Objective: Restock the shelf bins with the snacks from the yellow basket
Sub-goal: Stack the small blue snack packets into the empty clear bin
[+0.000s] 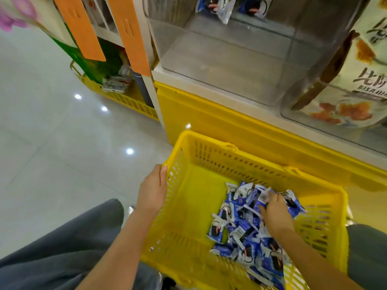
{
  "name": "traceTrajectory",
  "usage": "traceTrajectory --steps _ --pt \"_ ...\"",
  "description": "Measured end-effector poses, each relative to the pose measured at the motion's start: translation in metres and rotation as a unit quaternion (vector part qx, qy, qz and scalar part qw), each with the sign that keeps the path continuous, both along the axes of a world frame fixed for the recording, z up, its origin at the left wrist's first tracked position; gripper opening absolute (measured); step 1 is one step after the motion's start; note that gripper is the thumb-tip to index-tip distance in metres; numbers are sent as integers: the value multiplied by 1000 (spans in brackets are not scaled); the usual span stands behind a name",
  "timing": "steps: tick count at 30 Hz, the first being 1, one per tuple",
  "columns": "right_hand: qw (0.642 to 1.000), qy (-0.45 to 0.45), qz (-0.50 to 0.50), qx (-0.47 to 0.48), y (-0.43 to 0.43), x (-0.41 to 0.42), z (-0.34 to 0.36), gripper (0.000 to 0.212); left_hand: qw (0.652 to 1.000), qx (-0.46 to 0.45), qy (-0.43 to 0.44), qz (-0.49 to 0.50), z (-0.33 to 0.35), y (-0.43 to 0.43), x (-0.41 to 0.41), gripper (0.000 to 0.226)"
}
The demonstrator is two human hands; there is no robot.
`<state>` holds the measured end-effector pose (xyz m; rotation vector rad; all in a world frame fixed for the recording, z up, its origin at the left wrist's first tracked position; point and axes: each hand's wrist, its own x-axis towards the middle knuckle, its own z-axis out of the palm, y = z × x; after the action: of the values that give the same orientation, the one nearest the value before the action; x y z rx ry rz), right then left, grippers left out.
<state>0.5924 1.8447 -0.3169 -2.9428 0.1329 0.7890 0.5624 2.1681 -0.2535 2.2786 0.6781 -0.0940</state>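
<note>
Left hand [154, 189] is clutching the yellow basket [209, 152] rim while the right hand [274, 212] grip is holding bunched blue snack packets [240, 231], probably needing a lift into the clear bin [230, 59] next.

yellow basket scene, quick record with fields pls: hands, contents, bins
view: head camera, looking down
yellow basket: in front of the shelf, right half holds blue-and-white snack packets
left hand: holds the basket's left rim
right hand: fingers curled into the pile of packets
clear bin: above the basket, mostly bare, blue packets only at its back
next bin: to the right, holds larger bags
</note>
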Motion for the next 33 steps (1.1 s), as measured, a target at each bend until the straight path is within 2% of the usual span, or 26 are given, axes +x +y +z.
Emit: traceTrajectory --steps 6,9,12,15,17,19,20,21,23,24,26,28,31,33 --pt "976 -3 -159 149 12 11 -14 77 1000 8 -18 1 -3 -1 0 34" --pt "977 12 -140 158 12 4 -15 61 1000 16 -13 3 -2 -1 0 34" --pt "978 -17 -126 168 11 -5 -9 42 1000 10 -1 6 -2 0 2 35" --pt "961 -28 -132 241 18 -12 10 26 1000 -4 8 29 4 -2 4 31" --pt "944 -30 -142 298 27 -16 29 25 998 44 -24 35 14 -5 4 36" --pt "926 -40 -134 350 36 -21 50 19 990 123 -65 -25 26 -13 2 47" --pt "917 -40 -123 377 40 -25 61 15 986 130 -87 -59 33 -20 2 47" --pt "909 -37 -109 400 44 -29 72 13 987 93 -95 -92 39 -29 2 45" --pt "895 -28 -87 437 48 -37 92 12 985 -68 -33 -154 52 -55 -1 44" --pt "888 -26 -81 451 49 -41 100 13 970 -152 27 -190 58 -67 -4 48" --pt "873 -24 -82 480 50 -46 114 12 922 -258 116 -263 65 -90 -14 52" --pt "844 -18 -99 527 46 -49 125 8 896 -297 121 -307 66 -104 -23 47" --pt "807 -25 -151 571 26 -51 130 16 907 -295 82 -289 65 -111 -31 37" --pt "808 -49 -199 552 6 -53 119 18 917 -296 57 -262 64 -111 -34 31"
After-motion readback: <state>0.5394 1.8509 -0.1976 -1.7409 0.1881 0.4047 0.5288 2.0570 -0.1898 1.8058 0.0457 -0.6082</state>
